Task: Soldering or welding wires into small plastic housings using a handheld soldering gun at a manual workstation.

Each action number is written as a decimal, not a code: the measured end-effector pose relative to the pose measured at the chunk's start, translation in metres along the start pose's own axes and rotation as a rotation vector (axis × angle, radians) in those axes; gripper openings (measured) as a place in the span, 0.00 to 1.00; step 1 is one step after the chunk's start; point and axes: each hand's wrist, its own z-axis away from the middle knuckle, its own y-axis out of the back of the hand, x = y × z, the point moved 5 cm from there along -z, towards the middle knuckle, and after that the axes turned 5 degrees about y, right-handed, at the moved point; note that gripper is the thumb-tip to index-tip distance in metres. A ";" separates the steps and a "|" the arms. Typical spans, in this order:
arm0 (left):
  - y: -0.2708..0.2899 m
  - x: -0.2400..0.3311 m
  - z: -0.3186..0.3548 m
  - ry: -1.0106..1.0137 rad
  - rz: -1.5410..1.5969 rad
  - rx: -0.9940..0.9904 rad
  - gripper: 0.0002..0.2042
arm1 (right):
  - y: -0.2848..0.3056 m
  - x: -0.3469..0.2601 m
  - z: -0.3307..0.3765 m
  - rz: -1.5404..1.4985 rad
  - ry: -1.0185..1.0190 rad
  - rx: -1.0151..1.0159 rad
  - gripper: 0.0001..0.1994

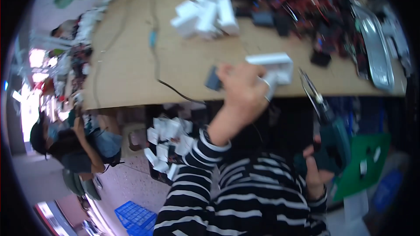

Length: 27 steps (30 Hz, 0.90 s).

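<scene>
My left hand [244, 88] is closed over the near part of the table, curled on a white plastic housing [284, 63] that sticks out to its right. A small dark grey block [213, 78] lies at the hand's left side; whether the fingers touch it is blurred. Lower right, my right hand [316, 172] is wrapped round the grip of a dark green power screwdriver [336, 137]. Its long metal bit points up and left over the table's edge, apart from the white housing.
White housings [205, 11] are piled at the back. A heap of red and black parts [306, 6] covers the back right beside a metal tray [376, 46]. A black cable [175, 89] crosses the table. Below, more white pieces [168, 137] fill a container; a co-worker [78, 144] sits left.
</scene>
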 end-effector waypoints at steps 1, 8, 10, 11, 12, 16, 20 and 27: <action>0.003 -0.004 0.001 -0.015 -0.039 0.027 0.06 | -0.002 -0.003 -0.003 0.005 0.010 -0.021 0.28; -0.009 -0.005 0.001 -0.016 -0.057 0.161 0.05 | -0.004 -0.003 -0.007 0.006 0.081 -0.056 0.32; -0.011 -0.001 0.003 0.018 -0.113 0.186 0.05 | -0.001 -0.004 -0.004 0.026 0.064 -0.098 0.32; -0.013 0.001 0.004 0.020 -0.109 0.181 0.05 | -0.003 -0.004 -0.003 0.041 0.056 -0.143 0.32; -0.014 0.003 0.005 0.023 -0.113 0.207 0.04 | -0.002 -0.004 -0.002 0.040 0.049 -0.144 0.32; -0.018 0.008 0.004 0.022 -0.152 0.217 0.06 | -0.007 -0.003 -0.003 0.091 0.070 -0.251 0.31; -0.022 0.008 -0.002 0.029 -0.184 0.141 0.05 | -0.011 0.002 -0.004 0.110 0.062 -0.276 0.30; -0.030 0.004 -0.007 0.069 -0.171 0.078 0.05 | -0.017 0.007 -0.009 0.096 0.070 -0.284 0.30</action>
